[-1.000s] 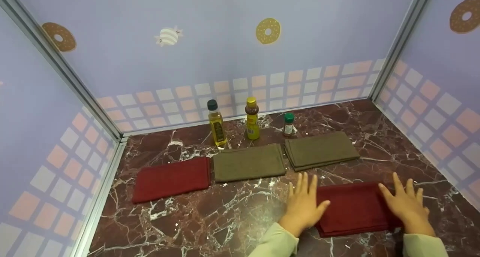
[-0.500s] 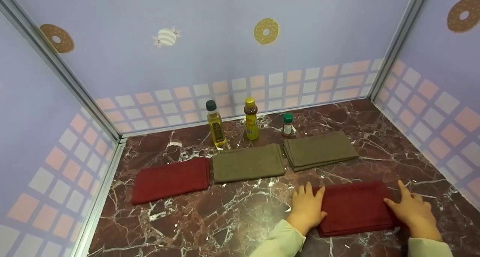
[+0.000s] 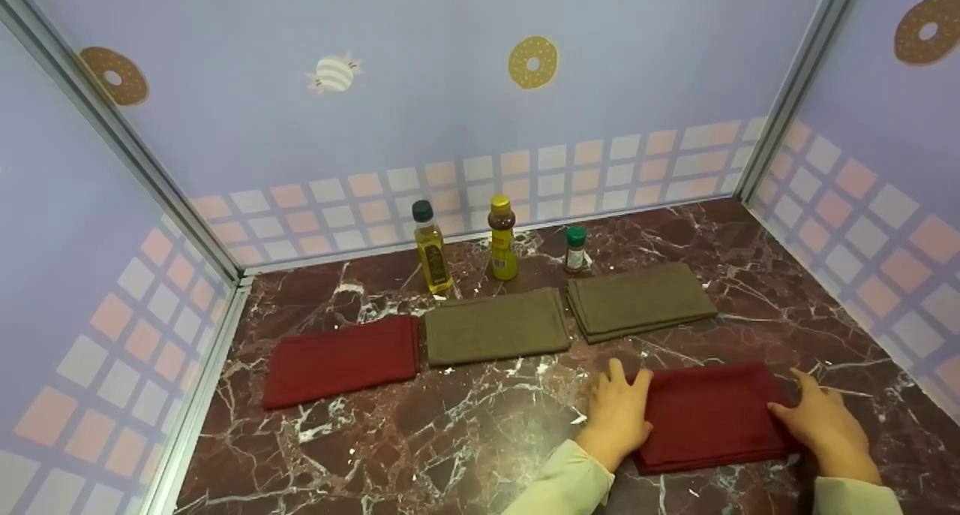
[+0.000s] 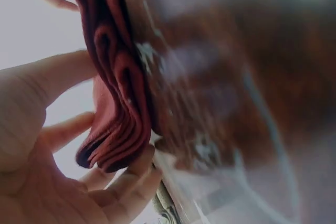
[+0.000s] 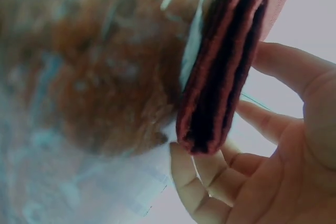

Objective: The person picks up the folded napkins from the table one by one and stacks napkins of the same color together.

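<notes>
A folded dark red cloth point(image 3: 709, 417) lies flat on the marbled table at the front right in the head view. My left hand point(image 3: 616, 414) grips its left edge, with the thumb on top and the fingers curled down at the side. On the opposite edge my right hand point(image 3: 825, 429) holds it the same way. Stacked layers of the cloth point(image 4: 118, 114) show between thumb and fingers in the left wrist view. The right wrist view shows the cloth's layered edge point(image 5: 223, 77), with fingertips point(image 5: 181, 153) right at its lower side.
Another folded red cloth point(image 3: 341, 361) lies at the left, beside two folded olive cloths, one central point(image 3: 496, 326) and one further right point(image 3: 641, 301). Behind them stand an oil bottle point(image 3: 433, 252), a yellow-capped bottle point(image 3: 503, 241) and a small green-capped jar point(image 3: 575, 251). Patterned walls point(image 3: 450, 124) enclose the table point(image 3: 420, 440).
Both hands have gone from lying spread flat over the red cloth's sides to curling round its left and right edges. The cloth has stayed nearly in place.
</notes>
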A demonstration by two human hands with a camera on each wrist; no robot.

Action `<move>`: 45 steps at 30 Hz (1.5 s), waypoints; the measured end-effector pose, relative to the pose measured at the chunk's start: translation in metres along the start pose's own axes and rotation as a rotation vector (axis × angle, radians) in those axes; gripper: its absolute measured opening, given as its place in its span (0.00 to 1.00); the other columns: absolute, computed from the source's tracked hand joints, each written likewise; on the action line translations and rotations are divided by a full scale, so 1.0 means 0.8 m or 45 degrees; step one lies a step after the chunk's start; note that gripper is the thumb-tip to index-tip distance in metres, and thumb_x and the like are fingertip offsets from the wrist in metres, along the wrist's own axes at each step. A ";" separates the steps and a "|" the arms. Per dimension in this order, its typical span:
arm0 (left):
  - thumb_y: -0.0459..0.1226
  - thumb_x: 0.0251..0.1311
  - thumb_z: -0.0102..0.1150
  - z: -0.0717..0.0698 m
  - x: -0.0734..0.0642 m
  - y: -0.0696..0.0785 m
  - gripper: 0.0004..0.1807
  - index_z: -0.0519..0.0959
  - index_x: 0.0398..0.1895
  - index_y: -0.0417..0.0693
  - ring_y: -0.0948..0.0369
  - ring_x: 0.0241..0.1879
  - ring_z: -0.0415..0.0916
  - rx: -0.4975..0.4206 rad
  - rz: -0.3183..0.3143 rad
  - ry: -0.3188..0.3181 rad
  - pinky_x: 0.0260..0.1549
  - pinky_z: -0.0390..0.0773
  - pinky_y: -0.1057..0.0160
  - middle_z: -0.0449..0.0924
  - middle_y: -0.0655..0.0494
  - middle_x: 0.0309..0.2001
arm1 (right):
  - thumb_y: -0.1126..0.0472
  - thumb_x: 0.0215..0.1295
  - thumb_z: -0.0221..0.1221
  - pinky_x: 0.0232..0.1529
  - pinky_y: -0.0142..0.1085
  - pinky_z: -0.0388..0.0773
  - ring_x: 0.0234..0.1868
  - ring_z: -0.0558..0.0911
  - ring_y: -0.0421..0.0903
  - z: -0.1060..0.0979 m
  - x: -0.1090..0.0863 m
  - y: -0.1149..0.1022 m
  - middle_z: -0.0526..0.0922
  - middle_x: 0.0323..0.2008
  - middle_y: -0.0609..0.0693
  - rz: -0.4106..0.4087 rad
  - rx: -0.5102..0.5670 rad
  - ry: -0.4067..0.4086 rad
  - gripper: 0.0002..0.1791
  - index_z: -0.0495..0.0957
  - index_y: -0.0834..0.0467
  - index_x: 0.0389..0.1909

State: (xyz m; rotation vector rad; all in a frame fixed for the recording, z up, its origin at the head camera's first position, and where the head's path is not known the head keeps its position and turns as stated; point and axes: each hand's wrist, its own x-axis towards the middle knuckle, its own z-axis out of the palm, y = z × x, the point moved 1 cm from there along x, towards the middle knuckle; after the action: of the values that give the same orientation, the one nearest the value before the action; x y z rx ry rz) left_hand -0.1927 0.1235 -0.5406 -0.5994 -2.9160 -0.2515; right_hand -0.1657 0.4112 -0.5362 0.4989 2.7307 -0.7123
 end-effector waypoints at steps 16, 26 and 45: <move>0.49 0.36 0.81 0.002 -0.002 0.004 0.21 0.81 0.35 0.61 0.57 0.36 0.72 -0.026 -0.065 0.074 0.32 0.72 0.63 0.69 0.54 0.37 | 0.34 0.66 0.54 0.48 0.67 0.69 0.55 0.67 0.82 0.000 -0.002 0.005 0.56 0.62 0.84 0.036 -0.007 -0.073 0.54 0.43 0.68 0.75; 0.53 0.43 0.77 -0.002 0.000 0.004 0.15 0.82 0.27 0.60 0.59 0.37 0.76 -0.046 -0.116 -0.106 0.37 0.75 0.60 0.78 0.56 0.35 | 0.51 0.68 0.52 0.49 0.70 0.67 0.57 0.65 0.83 -0.004 -0.012 0.005 0.57 0.63 0.84 -0.176 0.058 -0.064 0.43 0.43 0.67 0.75; 0.31 0.46 0.71 -0.011 -0.016 -0.038 0.16 0.69 0.25 0.53 0.59 0.24 0.72 -0.548 -0.090 0.033 0.22 0.69 0.66 0.65 0.56 0.31 | 0.63 0.67 0.55 0.32 0.43 0.69 0.31 0.74 0.50 0.002 -0.021 -0.023 0.81 0.42 0.64 -0.349 0.089 0.006 0.07 0.81 0.57 0.38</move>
State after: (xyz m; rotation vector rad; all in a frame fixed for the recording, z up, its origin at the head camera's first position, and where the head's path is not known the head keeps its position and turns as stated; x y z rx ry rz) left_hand -0.1925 0.0898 -0.5383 -0.5397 -2.8711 -0.9029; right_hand -0.1576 0.3911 -0.5243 0.1398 2.8165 -0.8750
